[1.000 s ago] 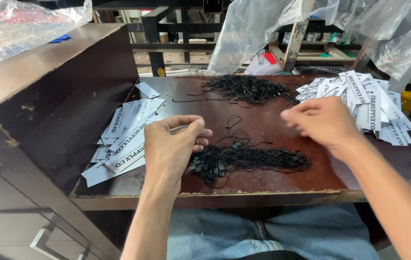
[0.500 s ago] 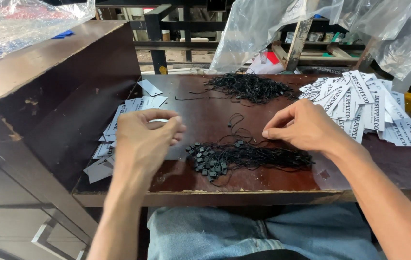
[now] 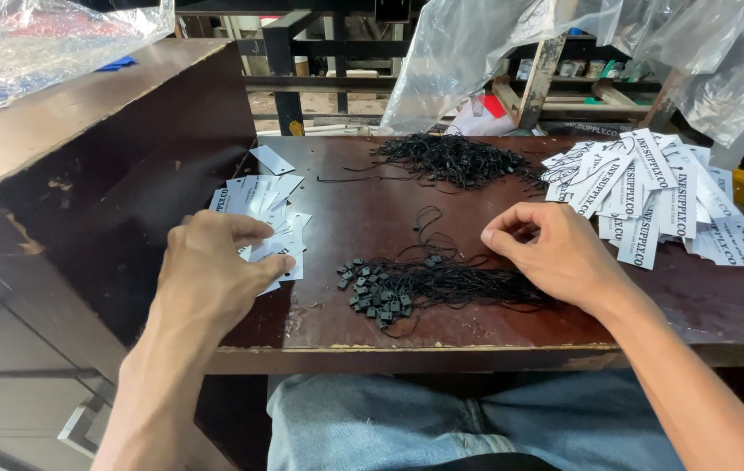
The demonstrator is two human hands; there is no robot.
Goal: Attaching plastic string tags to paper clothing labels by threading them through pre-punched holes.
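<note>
My left hand (image 3: 215, 279) rests over a pile of white paper tags (image 3: 263, 214) at the table's left side, thumb and fingers closed on one tag. My right hand (image 3: 555, 253) hovers over a bundle of black strings with small square black clips (image 3: 415, 286) near the front edge, its fingertips pinched together; a thin black string loops from under them. Whether it grips the string is not plain.
A second heap of black strings (image 3: 455, 159) lies at the back of the brown table (image 3: 476, 336). A fan of white printed tags (image 3: 651, 196) lies at the right. A dark wooden cabinet (image 3: 67, 131) with a plastic bag stands at the left; plastic sheeting hangs behind.
My left hand has moved left and down onto the pile of white tags. My right hand has dropped lower, toward the string bundle.
</note>
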